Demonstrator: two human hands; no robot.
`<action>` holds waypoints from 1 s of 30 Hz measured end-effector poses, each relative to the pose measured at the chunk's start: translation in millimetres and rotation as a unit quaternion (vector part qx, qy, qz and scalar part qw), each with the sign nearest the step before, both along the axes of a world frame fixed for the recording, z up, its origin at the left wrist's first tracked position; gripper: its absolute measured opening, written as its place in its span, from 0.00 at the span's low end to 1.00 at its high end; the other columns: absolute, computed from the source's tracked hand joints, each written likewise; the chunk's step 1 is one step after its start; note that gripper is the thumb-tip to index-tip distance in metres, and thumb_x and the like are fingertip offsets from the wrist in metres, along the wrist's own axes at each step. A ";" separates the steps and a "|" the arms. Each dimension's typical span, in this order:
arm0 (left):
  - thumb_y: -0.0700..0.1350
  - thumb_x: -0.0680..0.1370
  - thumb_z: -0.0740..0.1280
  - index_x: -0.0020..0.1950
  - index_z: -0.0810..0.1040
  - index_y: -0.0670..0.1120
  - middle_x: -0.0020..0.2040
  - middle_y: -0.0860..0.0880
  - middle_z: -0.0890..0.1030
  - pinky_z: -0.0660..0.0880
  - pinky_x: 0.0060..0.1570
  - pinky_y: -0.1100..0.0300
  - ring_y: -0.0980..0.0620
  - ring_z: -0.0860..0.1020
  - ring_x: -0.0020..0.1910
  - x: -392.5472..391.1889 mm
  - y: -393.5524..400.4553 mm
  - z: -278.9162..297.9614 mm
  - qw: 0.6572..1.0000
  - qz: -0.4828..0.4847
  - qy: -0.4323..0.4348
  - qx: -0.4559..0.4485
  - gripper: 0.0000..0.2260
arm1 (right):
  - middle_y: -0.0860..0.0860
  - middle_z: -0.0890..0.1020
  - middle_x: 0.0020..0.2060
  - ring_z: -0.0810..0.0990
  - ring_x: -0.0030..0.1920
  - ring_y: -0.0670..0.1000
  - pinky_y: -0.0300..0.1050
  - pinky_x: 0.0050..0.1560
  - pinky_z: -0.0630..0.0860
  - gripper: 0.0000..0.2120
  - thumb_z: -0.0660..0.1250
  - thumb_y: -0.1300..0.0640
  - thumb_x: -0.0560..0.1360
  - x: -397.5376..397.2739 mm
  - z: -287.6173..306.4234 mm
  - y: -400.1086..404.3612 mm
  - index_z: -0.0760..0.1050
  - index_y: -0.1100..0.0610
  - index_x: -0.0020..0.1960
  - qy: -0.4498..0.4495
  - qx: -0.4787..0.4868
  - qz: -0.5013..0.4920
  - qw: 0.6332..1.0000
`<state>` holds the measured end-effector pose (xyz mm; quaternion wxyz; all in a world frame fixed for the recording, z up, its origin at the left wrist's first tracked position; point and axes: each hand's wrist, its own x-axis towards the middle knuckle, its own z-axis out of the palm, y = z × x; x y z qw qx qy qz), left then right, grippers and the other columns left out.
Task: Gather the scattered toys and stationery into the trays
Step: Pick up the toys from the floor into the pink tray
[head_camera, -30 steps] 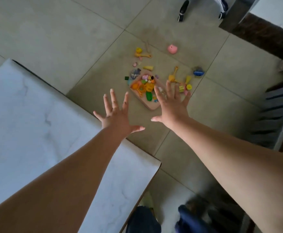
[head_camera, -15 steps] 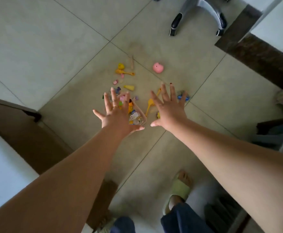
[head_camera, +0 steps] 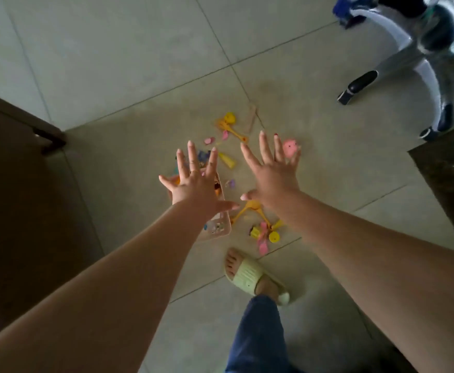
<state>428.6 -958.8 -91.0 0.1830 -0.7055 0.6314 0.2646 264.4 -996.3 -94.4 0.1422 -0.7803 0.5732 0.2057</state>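
Pink plastic is all that shows of the tray (head_camera: 221,232) — one corner of it on the tiled floor (head_camera: 112,63), poking out from under the left hand (head_camera: 193,184), with small bits already inside. Both hands are released, fingers splayed straight, grasping nothing; the right hand (head_camera: 271,173) hangs over the middle of the scatter. Neither touches a toy yet, as far as I can tell. I count one tray in sight, though the task speaks of trays, one pink round toy (head_camera: 290,148) just past the right fingertips, one yellow cone (head_camera: 227,160) between the hands, and two long yellow-orange pieces, one far (head_camera: 229,127) and one near (head_camera: 250,208) the right thumb. The small pink and yellow bits are too blurred to count — roughly a handful on each side. The near cluster (head_camera: 264,234) lies just beside the slippered foot (head_camera: 250,275), so a step forward could crush or kick those pieces. The wheeled chair base (head_camera: 414,63) stands off to the right, and a round toy knocked that way might roll under it. Reaching blind under the left arm could also tip the tray.
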 end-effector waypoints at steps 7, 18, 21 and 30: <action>0.76 0.61 0.66 0.73 0.27 0.60 0.74 0.45 0.26 0.49 0.64 0.24 0.40 0.31 0.75 7.4 -29.2 -39.6 0.997 0.077 0.004 0.016 0.58 | 0.54 0.32 0.76 0.34 0.76 0.61 0.73 0.68 0.38 0.57 0.70 0.33 0.66 28.9 -40.0 -61.5 0.31 0.42 0.76 -0.011 0.038 0.045 0.998; 0.73 0.65 0.65 0.73 0.27 0.60 0.73 0.47 0.24 0.46 0.66 0.26 0.42 0.29 0.74 -43.7 -67.8 -97.3 0.956 0.285 0.029 0.064 0.55 | 0.54 0.30 0.75 0.33 0.76 0.60 0.73 0.69 0.37 0.52 0.68 0.37 0.70 8.5 -124.9 -128.0 0.32 0.41 0.76 0.007 0.115 0.210 0.971; 0.74 0.63 0.66 0.74 0.29 0.61 0.74 0.47 0.25 0.46 0.66 0.25 0.42 0.29 0.74 -73.5 -80.0 -136.5 0.939 0.338 0.030 0.055 0.56 | 0.53 0.33 0.76 0.34 0.76 0.59 0.72 0.69 0.37 0.49 0.69 0.45 0.74 -14.0 -153.0 -151.7 0.33 0.41 0.76 -0.021 0.103 0.261 0.959; 0.72 0.62 0.69 0.74 0.29 0.59 0.74 0.46 0.26 0.47 0.65 0.26 0.40 0.31 0.75 -187.7 -154.0 -245.7 0.902 0.426 0.069 0.033 0.58 | 0.53 0.34 0.77 0.36 0.77 0.59 0.72 0.70 0.38 0.52 0.70 0.40 0.70 -107.4 -229.7 -246.3 0.34 0.41 0.76 0.010 0.088 0.348 0.933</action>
